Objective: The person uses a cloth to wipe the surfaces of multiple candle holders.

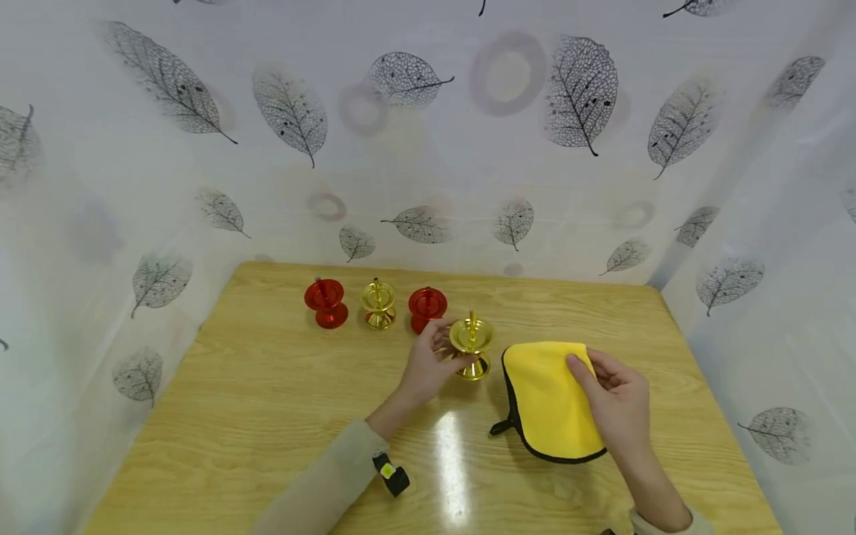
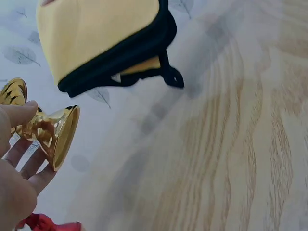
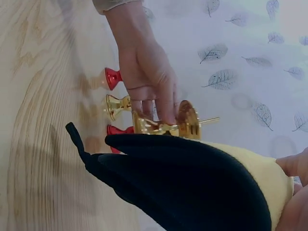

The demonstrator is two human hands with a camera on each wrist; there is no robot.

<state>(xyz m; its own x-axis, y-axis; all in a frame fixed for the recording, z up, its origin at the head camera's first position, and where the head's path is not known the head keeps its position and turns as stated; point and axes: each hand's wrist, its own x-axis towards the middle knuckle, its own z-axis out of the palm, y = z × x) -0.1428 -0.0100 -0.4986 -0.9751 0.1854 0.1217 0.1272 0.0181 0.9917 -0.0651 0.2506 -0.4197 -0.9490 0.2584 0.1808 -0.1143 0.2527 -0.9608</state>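
Observation:
My left hand holds a shiny gold candle holder by its stem, thumb on the near side and fingers behind. It has a round dish, a thin upright tube in the middle and a flared base; it appears raised slightly off the table. To its right, my right hand pinches a folded yellow cloth with black edging and a small black loop. The cloth's underside looks dark in the right wrist view. It hangs beside the gold holder; in the head view a gap separates them.
Along the back of the wooden table stand a red holder, a second gold holder and another red holder, partly behind my left hand. A leaf-patterned curtain surrounds the table's back and sides.

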